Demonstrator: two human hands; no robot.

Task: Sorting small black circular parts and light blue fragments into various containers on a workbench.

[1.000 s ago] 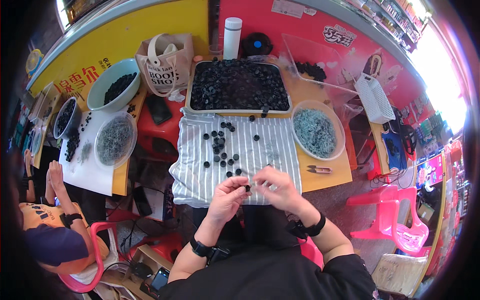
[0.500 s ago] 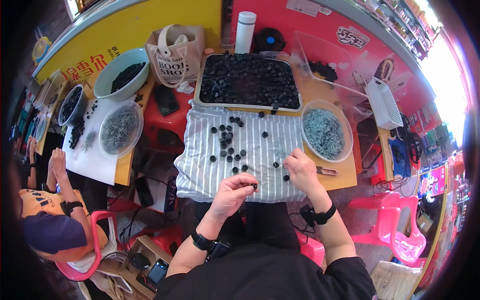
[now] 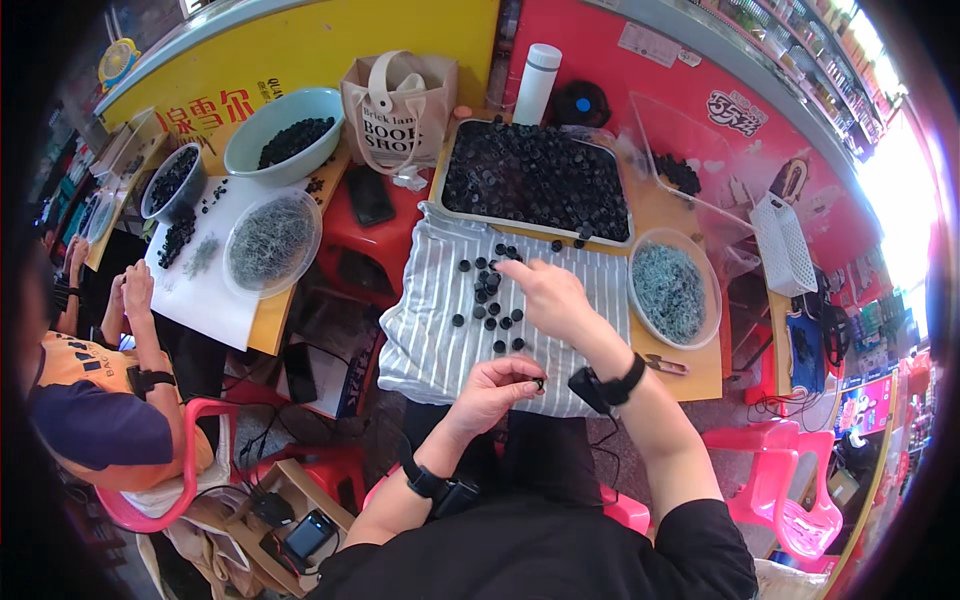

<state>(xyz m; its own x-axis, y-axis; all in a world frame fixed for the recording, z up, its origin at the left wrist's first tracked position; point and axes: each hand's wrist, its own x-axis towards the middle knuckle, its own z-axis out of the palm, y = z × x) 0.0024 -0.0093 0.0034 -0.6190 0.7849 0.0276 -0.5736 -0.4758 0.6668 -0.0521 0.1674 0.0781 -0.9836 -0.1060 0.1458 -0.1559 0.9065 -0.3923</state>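
My left hand (image 3: 493,394) is closed in a pinch at the near edge of a grey-and-white striped cloth (image 3: 425,325). A small round black cap (image 3: 540,384) sits between its thumb and fingertips. Farther up the cloth, my right hand (image 3: 552,298) reaches leftward with its index finger stretched out, the fingertip at a loose cluster of black caps (image 3: 487,284). Its thumb and other fingers are partly hidden beneath the hand. My right hand and forearm cover part of the cloth's right side.
Behind the cloth stands a white-rimmed tray (image 3: 628,220) heaped with black caps. To the right is a round tub (image 3: 714,310) of thin bluish-green pieces, with small snips (image 3: 668,365) nearby. A tote bag (image 3: 400,110) and white bottle (image 3: 539,85) stand behind. A co-worker (image 3: 110,420) sits at left.
My right hand has moved left from the cloth's right side to the loose caps. My left hand keeps its pinch on the cap. The whole view has shifted, with things appearing farther right.
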